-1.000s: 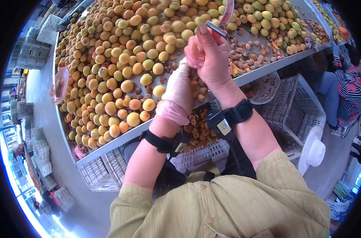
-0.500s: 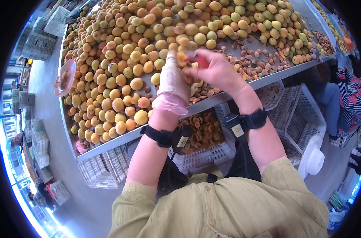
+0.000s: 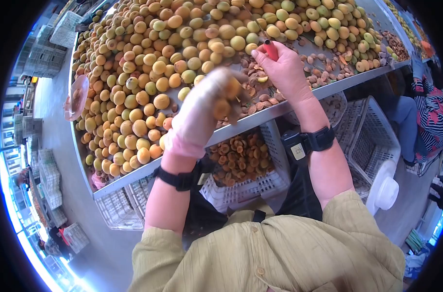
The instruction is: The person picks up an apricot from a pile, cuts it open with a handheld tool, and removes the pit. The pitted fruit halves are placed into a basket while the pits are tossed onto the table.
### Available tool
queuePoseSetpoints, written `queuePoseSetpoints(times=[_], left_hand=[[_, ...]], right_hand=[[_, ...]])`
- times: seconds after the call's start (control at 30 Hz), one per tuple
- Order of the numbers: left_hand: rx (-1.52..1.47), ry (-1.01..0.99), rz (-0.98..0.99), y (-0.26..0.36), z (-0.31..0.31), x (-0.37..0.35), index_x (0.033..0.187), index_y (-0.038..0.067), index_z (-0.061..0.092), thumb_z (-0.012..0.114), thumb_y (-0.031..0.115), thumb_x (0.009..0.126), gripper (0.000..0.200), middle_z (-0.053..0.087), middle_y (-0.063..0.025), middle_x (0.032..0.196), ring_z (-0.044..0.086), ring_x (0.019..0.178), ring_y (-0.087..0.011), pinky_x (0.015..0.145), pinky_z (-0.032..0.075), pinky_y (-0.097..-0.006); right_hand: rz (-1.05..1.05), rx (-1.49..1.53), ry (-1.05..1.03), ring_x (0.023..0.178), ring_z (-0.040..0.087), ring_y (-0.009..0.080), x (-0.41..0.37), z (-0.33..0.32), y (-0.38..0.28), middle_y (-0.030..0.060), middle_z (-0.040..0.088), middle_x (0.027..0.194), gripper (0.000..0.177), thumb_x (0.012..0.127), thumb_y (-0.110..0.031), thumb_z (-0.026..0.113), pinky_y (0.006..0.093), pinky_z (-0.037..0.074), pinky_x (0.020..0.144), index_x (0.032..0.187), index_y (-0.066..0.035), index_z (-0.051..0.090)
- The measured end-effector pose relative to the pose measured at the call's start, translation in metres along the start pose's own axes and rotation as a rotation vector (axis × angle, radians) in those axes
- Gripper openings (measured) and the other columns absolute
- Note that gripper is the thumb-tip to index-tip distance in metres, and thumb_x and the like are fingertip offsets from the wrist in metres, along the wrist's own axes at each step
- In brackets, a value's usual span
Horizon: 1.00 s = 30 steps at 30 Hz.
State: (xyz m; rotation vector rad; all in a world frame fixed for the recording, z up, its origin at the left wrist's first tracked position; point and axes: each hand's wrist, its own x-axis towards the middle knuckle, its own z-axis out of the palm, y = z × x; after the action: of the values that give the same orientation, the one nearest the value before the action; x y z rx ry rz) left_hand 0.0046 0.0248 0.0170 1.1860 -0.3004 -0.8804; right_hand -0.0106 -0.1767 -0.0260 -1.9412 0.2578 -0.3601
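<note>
My left hand (image 3: 204, 104), in a pale glove with a pink cuff, is smeared by motion above the table's front edge. Its fingers curl around a cut apricot (image 3: 222, 108); whether both halves are there is blurred. My right hand (image 3: 288, 73) is closed on the red handle of a small knife (image 3: 270, 50), whose thin blade points away from me. Below that hand lie brown apricot pits (image 3: 265, 99). Whole apricots (image 3: 148, 85) are heaped over the metal table. Under its edge a crate (image 3: 276, 181) holds apricot halves (image 3: 241, 158).
The table's metal rim (image 3: 328, 90) runs between me and the fruit. Other plastic crates (image 3: 372, 131) stand at right, near a white hat (image 3: 384, 192). A seated person (image 3: 423, 117) is at far right. A pink-rimmed clear container (image 3: 77, 97) hangs at the left edge.
My left hand has drawn back toward me and the table edge, away from the knife, carrying the apricot. My right hand with the knife has moved slightly right and away from the left hand.
</note>
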Motion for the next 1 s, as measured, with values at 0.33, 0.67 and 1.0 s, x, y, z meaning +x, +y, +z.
queuePoseSetpoints(times=[0.33, 0.67, 1.0], left_hand=[[0.875, 0.493, -0.076, -0.01, -0.06, -0.008, 0.108, 0.003, 0.063, 0.066, 0.022, 0.084, 0.031, 0.065, -0.0061, 0.098, 0.061, 0.091, -0.0157, 0.08, 0.049, -0.0296], [1.094, 0.513, -0.076, 0.001, -0.109, -0.028, 0.113, 0.001, 0.06, 0.064, 0.006, 0.079, 0.034, 0.064, -0.0116, 0.106, 0.062, 0.094, -0.0188, 0.083, 0.05, -0.029], [1.437, 0.246, -0.177, 0.001, -0.063, -0.048, 0.108, 0.007, 0.065, 0.07, 0.017, 0.075, 0.035, 0.066, -0.0101, 0.095, 0.064, 0.087, -0.0228, 0.079, 0.051, -0.0315]], right_hand=[[-0.038, -0.002, 0.057, 0.066, 0.058, 0.0155, -0.003, -0.005, -0.003, 0.0072, 0.063, 0.071, 0.021, 0.087, -0.023, 0.066, 0.0298, 0.048, 0.065, 0.09, -0.002, 0.063], [-0.093, -0.093, 0.053, 0.071, 0.064, 0.0203, -0.001, -0.007, 0.002, 0.011, 0.066, 0.077, 0.022, 0.086, -0.023, 0.066, 0.0309, 0.05, 0.068, 0.094, -0.002, 0.064], [-0.101, -0.112, 0.027, 0.07, 0.063, 0.0198, -0.003, -0.011, -0.008, 0.0108, 0.066, 0.076, 0.021, 0.087, -0.024, 0.065, 0.0313, 0.05, 0.066, 0.093, -0.004, 0.064]])
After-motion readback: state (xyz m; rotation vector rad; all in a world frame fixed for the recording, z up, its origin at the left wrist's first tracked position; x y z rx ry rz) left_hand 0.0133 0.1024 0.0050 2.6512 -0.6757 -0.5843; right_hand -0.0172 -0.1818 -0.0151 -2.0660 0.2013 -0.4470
